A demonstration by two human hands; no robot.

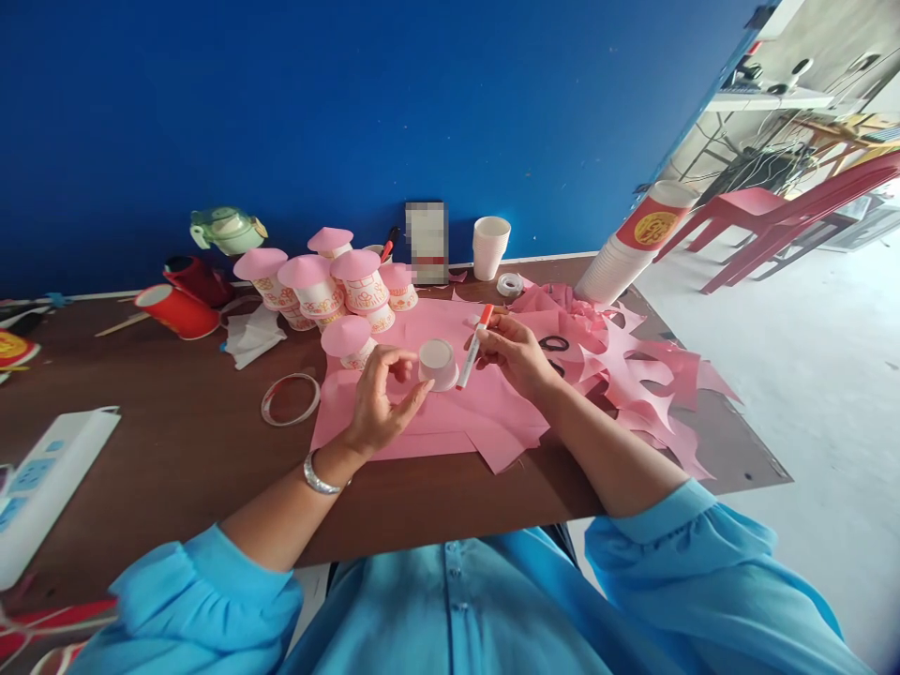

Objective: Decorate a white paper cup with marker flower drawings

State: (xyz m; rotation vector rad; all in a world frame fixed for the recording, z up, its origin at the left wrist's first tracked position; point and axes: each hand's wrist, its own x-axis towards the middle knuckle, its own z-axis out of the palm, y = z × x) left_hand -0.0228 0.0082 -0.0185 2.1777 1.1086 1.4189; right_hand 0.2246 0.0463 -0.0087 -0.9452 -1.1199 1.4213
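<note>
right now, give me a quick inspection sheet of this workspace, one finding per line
Surface: brown table, pink paper spread across its middle
Work items: white paper cup over the paper; marker; pink-topped cups grouped farther back
Clutter: pink scraps at right, red cup on its side at left
Hands: left hand open beside the white paper cup, contact unclear; right hand holds the marker
Cables: loose cables below the far desk; white power strip at left
Surroundings: blue panel behind, red chair at right

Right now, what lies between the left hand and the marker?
In the head view, a small white cup sits between the left hand and the marker.
</note>
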